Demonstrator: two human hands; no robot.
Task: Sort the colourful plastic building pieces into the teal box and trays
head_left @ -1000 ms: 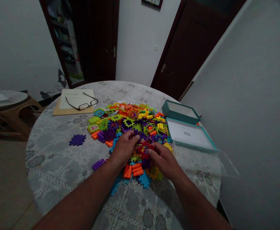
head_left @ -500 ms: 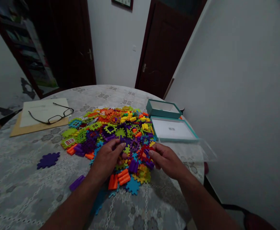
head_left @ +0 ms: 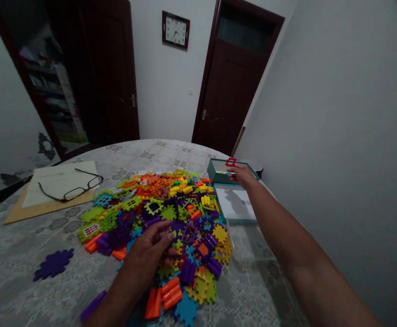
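Note:
My right hand (head_left: 239, 175) is stretched out to the teal box (head_left: 215, 171) at the back right. Its fingertips grip a red, notched frame-shaped building block (head_left: 231, 162) over the box opening. Low over the near part of a heap of plastic building blocks (head_left: 169, 212) is my left hand (head_left: 149, 250), its fingers loosely bent and apart, with nothing seen in its grasp. Close to its fingertips lie a dark purple notched block (head_left: 178, 227) and green ones. Orange tube-like blocks (head_left: 171, 293) and a blue notched square (head_left: 187, 309) sit at the heap's near edge.
A teal-rimmed box lid (head_left: 234, 200) lies before the box, with a clear plastic tray (head_left: 249, 245) nearer me. On the left, glasses (head_left: 74, 193) rest on papers (head_left: 51, 179). A purple notched block (head_left: 53, 264) lies apart on the patterned tablecloth (head_left: 17, 245).
My right hand has carried the red block from the heap up and away to the teal box. The left hand stays over the heap. The view has tilted up, bringing the whole wall clock in.

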